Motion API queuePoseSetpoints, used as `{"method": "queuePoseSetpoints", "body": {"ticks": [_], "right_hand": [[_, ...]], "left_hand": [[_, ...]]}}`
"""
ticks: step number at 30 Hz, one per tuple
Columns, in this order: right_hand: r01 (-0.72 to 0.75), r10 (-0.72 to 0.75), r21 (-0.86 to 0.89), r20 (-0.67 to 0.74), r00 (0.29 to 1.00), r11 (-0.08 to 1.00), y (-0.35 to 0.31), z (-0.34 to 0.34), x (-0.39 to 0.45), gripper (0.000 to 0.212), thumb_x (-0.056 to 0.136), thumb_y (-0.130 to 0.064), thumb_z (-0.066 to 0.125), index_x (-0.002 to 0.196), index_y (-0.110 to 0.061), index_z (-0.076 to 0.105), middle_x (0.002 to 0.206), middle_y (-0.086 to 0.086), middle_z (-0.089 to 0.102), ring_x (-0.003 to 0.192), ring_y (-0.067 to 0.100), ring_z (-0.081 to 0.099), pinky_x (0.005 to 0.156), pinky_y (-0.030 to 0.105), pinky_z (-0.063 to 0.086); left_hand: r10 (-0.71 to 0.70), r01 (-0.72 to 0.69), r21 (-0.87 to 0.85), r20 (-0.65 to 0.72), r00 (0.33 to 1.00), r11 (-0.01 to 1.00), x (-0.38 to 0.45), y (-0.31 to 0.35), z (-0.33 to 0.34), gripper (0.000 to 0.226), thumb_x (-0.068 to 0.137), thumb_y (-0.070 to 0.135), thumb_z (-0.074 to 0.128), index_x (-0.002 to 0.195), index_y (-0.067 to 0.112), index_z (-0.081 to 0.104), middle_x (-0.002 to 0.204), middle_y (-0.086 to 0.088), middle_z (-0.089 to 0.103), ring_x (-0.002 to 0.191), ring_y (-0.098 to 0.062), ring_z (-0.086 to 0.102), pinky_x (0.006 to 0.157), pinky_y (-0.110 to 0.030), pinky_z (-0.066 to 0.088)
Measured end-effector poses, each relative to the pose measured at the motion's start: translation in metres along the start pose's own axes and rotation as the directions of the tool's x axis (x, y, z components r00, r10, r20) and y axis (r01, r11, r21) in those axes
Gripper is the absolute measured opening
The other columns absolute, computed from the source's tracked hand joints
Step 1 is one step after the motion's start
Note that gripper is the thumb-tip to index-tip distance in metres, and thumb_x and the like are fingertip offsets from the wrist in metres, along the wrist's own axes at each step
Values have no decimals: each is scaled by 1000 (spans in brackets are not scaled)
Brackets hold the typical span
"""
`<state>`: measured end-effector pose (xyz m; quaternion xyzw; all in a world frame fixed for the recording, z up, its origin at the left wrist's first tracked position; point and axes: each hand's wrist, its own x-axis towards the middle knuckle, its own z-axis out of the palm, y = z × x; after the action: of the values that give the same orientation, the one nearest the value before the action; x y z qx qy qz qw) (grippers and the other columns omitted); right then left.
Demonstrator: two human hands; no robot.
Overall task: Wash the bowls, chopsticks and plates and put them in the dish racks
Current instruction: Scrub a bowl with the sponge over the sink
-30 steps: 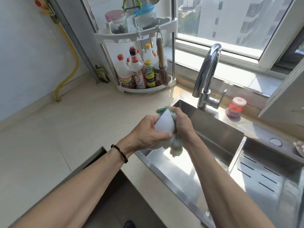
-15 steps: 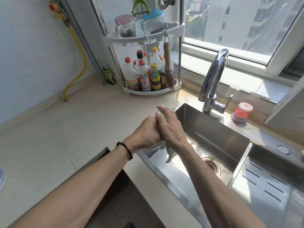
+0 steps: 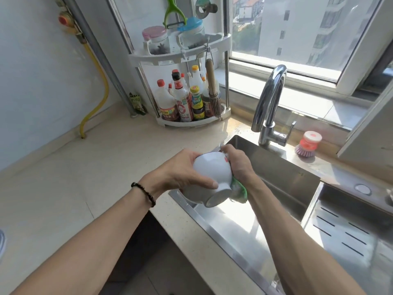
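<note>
Fingers of the left hand (image 3: 182,167) wrap a white bowl (image 3: 209,174) tipped over the sink (image 3: 282,175) edge; the right hand (image 3: 238,165) grips a green cloth (image 3: 240,191) against it. Wet, smooth porcelain could slip and chip on steel.

both forearms are showing bare to the bottom edge of the view, with no sleeves in sight. the left hand (image 3: 180,169) is wearing a thin bracelet (image 3: 144,193) of small dark beads at the wrist. the right hand (image 3: 239,165) is wearing nothing.
</note>
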<state>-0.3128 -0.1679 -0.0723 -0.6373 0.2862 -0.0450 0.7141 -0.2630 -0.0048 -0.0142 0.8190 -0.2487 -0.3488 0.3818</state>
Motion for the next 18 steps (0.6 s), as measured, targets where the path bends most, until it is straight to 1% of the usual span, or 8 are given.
{"method": "queuePoseSetpoints", "body": {"ticks": [2,4,6,8,12,13,17,18], "right_hand": [[51,-54,-58,-50,997,997,-9,-1,1,35,99,-31,52,80,-3,59,65,5,50,58,19,45,51,22,39],[143,-147,-65,-61,987,988,-9,5,-2,34,95,-41,52,79,-10,56,75,7,55,70,27,53,66,34,47],[213,-215,-98,-12,977,972,-5,19,-12,35,94,-47,48,106,-17,61,105,6,59,95,29,61,84,46,53],[247,-254,-139,-36,967,959,2,28,-22,38,100,-45,44,129,-23,55,127,4,51,110,24,56,96,44,50],[-72,73,310,9,997,948,2,14,-10,32,91,-52,49,93,-25,67,104,13,69,91,33,69,89,54,54],[-117,114,322,31,993,940,1,13,-7,33,93,-49,49,90,-21,67,101,15,70,88,34,69,88,55,54],[124,-125,-24,-24,992,992,1,33,-14,41,101,-43,37,132,-24,56,135,5,55,121,25,55,106,49,45],[129,-129,-18,-24,991,992,2,33,-16,41,99,-45,37,131,-29,57,135,4,55,120,24,55,105,48,46]], "left_hand": [[13,-12,12,-94,995,1000,5,3,6,46,61,16,94,103,14,76,95,-5,75,86,-24,73,74,-40,63],[21,-20,6,-192,981,1000,9,3,11,42,59,16,94,96,13,76,91,-6,74,81,-23,72,67,-35,61],[30,-15,56,-286,958,998,13,0,15,39,58,19,95,90,14,74,88,-4,72,77,-20,71,63,-33,60],[53,-19,106,-329,943,994,14,-1,18,37,57,21,95,87,14,72,86,-3,72,77,-19,71,63,-35,62],[96,-82,58,-319,943,995,9,-3,28,50,61,13,93,105,8,72,98,-4,69,83,-19,71,61,-26,59],[88,-88,15,-351,932,996,10,-6,30,50,60,15,94,105,9,72,97,-3,70,83,-19,71,61,-26,59],[41,-38,17,-502,864,999,20,-11,33,32,50,36,84,75,21,71,72,5,69,67,-16,68,57,-34,58],[54,-35,49,-487,872,998,20,-10,31,31,51,36,84,75,22,71,73,4,70,69,-16,69,58,-35,59]]}}
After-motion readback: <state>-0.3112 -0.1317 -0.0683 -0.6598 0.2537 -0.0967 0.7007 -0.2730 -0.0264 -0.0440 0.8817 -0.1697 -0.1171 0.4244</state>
